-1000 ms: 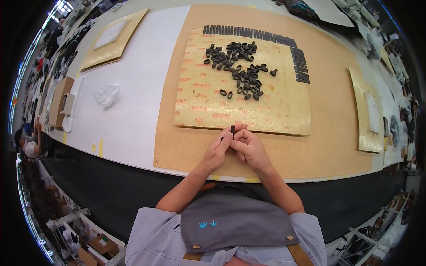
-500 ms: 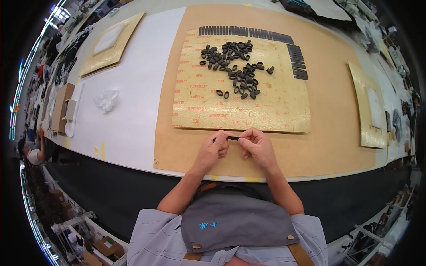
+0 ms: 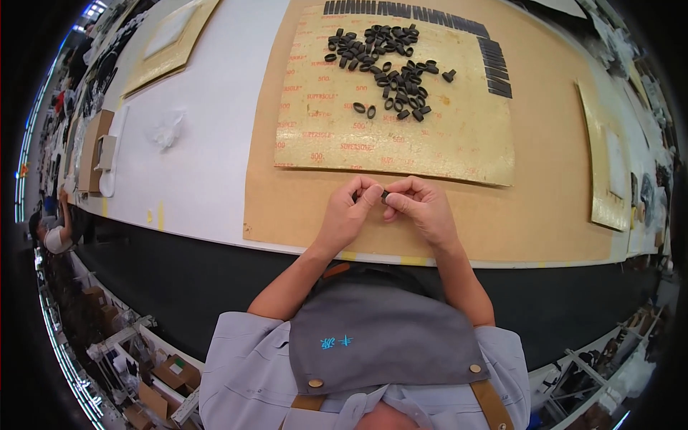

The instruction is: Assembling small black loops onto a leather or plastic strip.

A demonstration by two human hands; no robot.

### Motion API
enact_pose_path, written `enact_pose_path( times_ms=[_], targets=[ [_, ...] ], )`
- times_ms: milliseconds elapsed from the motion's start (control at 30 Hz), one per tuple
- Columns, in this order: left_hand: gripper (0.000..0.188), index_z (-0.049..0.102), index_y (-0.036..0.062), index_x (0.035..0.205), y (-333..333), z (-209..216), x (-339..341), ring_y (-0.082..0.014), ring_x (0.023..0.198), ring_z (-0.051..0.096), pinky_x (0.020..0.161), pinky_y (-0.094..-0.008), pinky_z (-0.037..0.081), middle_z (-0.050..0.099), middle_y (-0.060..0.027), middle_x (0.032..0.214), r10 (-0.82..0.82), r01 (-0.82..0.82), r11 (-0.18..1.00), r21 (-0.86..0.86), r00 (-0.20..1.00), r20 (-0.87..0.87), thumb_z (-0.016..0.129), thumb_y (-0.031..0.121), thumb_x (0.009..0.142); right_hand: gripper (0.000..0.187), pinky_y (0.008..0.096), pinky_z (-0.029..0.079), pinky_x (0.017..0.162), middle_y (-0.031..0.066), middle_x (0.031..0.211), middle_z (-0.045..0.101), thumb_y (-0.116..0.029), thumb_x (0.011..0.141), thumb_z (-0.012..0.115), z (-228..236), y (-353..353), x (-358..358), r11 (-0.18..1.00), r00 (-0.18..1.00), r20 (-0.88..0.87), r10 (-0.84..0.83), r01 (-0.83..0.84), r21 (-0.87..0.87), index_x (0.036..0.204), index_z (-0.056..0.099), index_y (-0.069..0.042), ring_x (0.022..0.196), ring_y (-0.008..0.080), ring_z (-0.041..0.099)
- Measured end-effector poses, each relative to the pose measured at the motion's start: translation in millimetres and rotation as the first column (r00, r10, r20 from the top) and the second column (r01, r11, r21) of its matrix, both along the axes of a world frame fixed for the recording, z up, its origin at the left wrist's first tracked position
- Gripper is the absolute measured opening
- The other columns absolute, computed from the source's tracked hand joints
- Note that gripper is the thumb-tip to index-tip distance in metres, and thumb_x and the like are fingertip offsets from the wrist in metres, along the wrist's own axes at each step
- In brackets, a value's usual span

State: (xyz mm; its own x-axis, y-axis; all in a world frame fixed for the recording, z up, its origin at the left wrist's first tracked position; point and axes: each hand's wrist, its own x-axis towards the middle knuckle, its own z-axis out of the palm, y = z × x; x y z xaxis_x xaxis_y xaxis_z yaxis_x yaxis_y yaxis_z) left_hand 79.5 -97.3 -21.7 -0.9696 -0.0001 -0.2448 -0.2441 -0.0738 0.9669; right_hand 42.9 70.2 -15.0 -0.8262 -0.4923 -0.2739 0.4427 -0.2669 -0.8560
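My left hand (image 3: 349, 211) and my right hand (image 3: 424, 208) meet in front of the board, thumbs and fingers pinched around a small black strip (image 3: 385, 195). Only a short dark piece of it shows between the fingertips; the rest is hidden. Just beyond my hands lies a yellowish board (image 3: 322, 150) with red print. Many small black loops (image 3: 390, 75) are heaped loosely on it, two of them apart near the middle. Flat black strips (image 3: 401, 11) stand side by side in a row along its far edge, and more strips (image 3: 496, 68) run down its right side.
Brown sheeting (image 3: 552, 179) covers the table under the board. Similar boards lie at far left (image 3: 190, 54) and right (image 3: 595, 158). Crumpled clear plastic (image 3: 167, 130) and a cardboard box (image 3: 95, 154) are on the left, where another person (image 3: 54, 233) is at the table edge.
The strip, stretched between my hands before, now shows only as a short piece as the fingertips come together. The whole view has shifted, so the board appears higher.
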Motion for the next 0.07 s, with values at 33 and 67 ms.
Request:
enact_pose_path(
  times_ms=[33, 67],
  targets=[
    [0.016, 0.058, 0.0027, 0.089, 0.3, 0.3, 1.2, -0.0024, 0.066, 0.039, 0.058, -0.0181, 0.032, 0.047, 0.0062, 0.072, 0.0, 0.0, 1.0, 0.001, 1.0, -0.012, 0.056, 0.019, 0.092, 0.016, 0.024, 0.053, 0.064, 0.0092, 0.084, 0.064, -0.006, 0.085, 0.063, -1.2, -0.4, 1.2, 1.0, 1.0, -0.002, 0.001, -0.001, 0.004, 0.097, 0.059, 0.004, 0.07, 0.013, 0.063],
    [0.017, 0.058, 0.0029, 0.089, -0.4, -2.8, 1.7, -0.0023, 0.067, 0.039, 0.058, -0.0183, 0.032, 0.046, 0.006, 0.072, -0.006, 0.006, 1.0, 0.008, 1.0, 0.0, 0.056, 0.019, 0.092, 0.019, 0.0247, 0.054, 0.065, 0.009, 0.084, 0.064, -0.006, 0.085, 0.063, -4.1, -0.4, 1.0, 1.0, 1.0, -0.019, 0.006, -0.005, 0.029, 0.1, 0.059, 0.004, 0.07, 0.0136, 0.063]
  ],
)
